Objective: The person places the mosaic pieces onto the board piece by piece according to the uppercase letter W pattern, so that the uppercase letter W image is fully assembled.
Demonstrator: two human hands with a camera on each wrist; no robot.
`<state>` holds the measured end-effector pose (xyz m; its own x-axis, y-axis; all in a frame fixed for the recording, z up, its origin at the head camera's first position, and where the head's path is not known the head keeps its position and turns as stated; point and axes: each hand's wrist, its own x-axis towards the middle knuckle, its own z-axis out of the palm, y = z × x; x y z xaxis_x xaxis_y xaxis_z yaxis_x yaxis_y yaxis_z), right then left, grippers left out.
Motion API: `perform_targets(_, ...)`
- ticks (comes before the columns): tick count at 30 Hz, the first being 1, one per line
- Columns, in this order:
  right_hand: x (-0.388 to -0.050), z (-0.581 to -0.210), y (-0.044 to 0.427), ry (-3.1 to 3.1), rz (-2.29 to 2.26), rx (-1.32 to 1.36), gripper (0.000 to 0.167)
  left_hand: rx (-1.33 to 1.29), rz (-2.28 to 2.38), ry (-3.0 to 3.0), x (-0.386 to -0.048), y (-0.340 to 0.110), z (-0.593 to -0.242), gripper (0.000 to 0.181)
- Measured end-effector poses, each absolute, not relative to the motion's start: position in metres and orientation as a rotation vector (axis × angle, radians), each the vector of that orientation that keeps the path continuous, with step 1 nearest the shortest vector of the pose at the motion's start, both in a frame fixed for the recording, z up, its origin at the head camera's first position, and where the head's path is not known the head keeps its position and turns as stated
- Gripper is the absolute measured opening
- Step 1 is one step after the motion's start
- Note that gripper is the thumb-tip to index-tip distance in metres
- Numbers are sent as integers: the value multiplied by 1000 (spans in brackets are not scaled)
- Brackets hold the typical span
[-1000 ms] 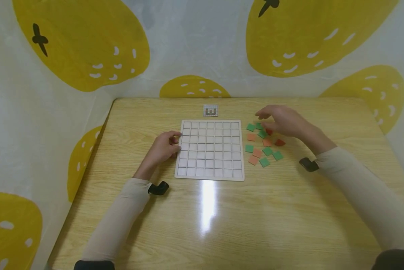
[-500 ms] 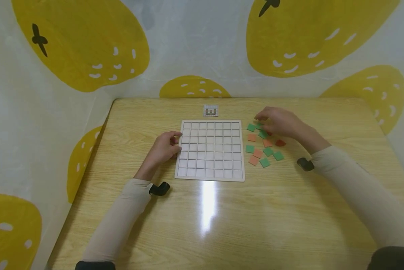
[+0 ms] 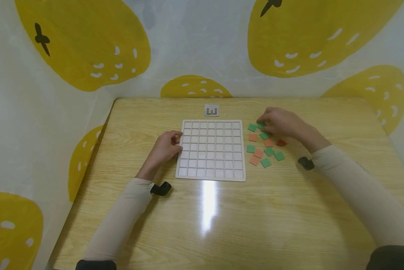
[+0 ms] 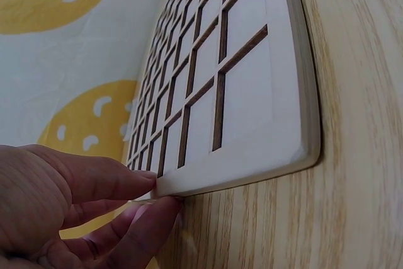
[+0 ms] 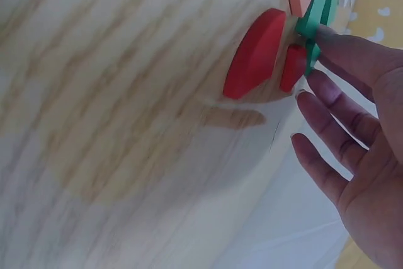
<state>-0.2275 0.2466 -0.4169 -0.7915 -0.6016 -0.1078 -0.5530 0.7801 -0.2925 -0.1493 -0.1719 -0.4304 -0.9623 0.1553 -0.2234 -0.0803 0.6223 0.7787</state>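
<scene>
Your left hand (image 3: 166, 146) touches the grid board's (image 3: 211, 150) left edge, fingers loose. Right of the board, your right hand (image 3: 283, 122) flanks a green tile (image 3: 261, 125); can't tell whether pinched. Crowding risks dragging the adjoining red piece (image 5: 292, 68).

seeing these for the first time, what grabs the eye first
Probably the huge yellow shapes on the pale backdrop beyond the table. Next, the gridded board near the middle, the left hand touching its left edge. Then the green, orange and red pieces scattered right of the board, with the right hand at their far end.
</scene>
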Motion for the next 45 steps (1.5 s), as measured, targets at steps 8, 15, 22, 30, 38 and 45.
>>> perform_targets(8,-229,-417,249,2780,-392,-892,27,71,1258,2593,-150,-172,-431,52)
perform_targets(15,-232,-419,250,2790,-382,-891,30,69,1245,2598,-151,-172,-431,52)
perform_targets(22,-236,-418,249,2784,-393,-890,28,61,1259,2590,-150,-172,-429,53)
perform_targets(30,-240,-418,251,2765,-374,-835,27,26,1279,2557,-150,-172,-428,53)
perform_targets(38,-241,-417,253,2766,-311,-815,32,44,1276,2559,-151,-172,-427,52)
perform_targets(45,-238,-412,250,2771,-296,-821,31,37,1276,2554,-152,-172,-429,52)
